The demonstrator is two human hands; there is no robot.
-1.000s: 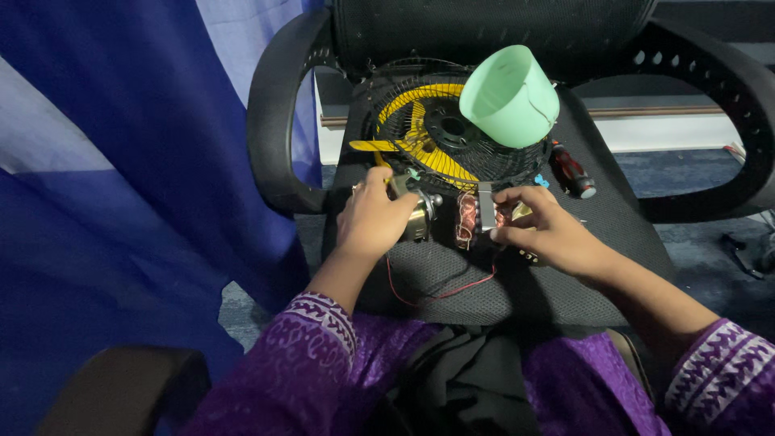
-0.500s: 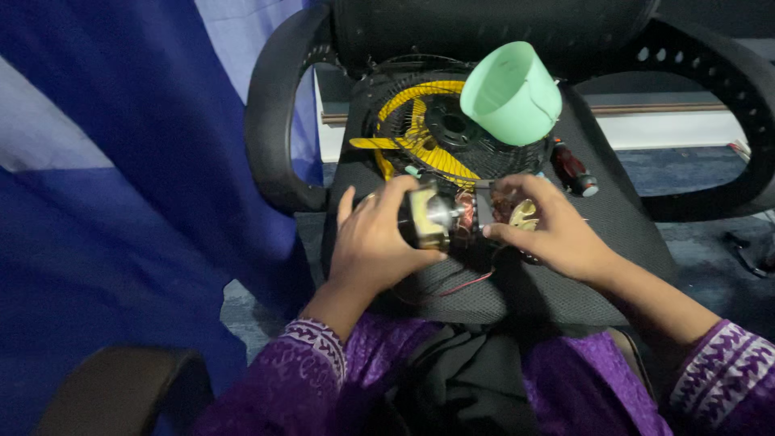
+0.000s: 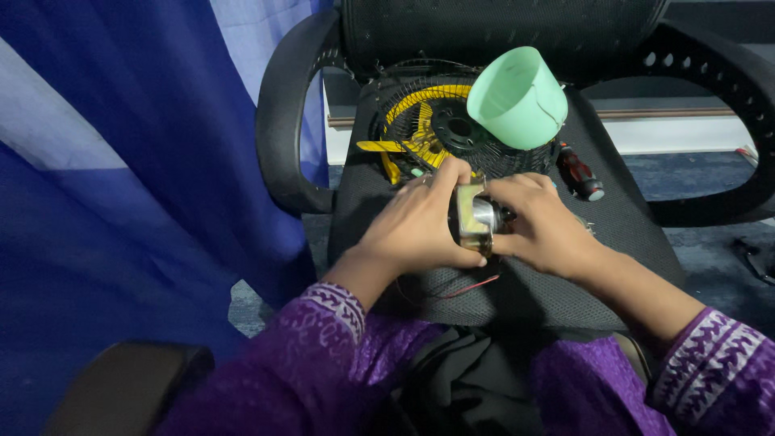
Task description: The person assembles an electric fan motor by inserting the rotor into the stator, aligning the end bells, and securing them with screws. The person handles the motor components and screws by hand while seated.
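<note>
Gripping a small metal motor (image 3: 475,218) from both sides, the two hands meet over the middle of a black mesh chair seat (image 3: 622,234). The left hand (image 3: 420,230) wraps around the motor's left side, fingers curled over its top and thumb underneath. The right hand (image 3: 542,230) closes on the motor's right side, its fingers hiding that end. The motor's shiny round face and brass-coloured edge show in the gap between the hands. Thin red wires (image 3: 467,287) trail from below the motor toward the front of the seat.

Just behind the motor, toward the chair back, lies a black wire fan guard (image 3: 492,161) with yellow fan blades (image 3: 413,129) inside it. A pale green plastic cup (image 3: 517,97) rests tilted on the guard, its open mouth facing the person. To the right of the motor, well clear of the right hand, a screwdriver (image 3: 580,173) with a dark red and black handle lies on the seat. Left of the motor, beyond the chair's curved black armrest (image 3: 278,121), hangs a blue curtain (image 3: 121,178). Both wrists wear purple patterned sleeves (image 3: 323,323).
</note>
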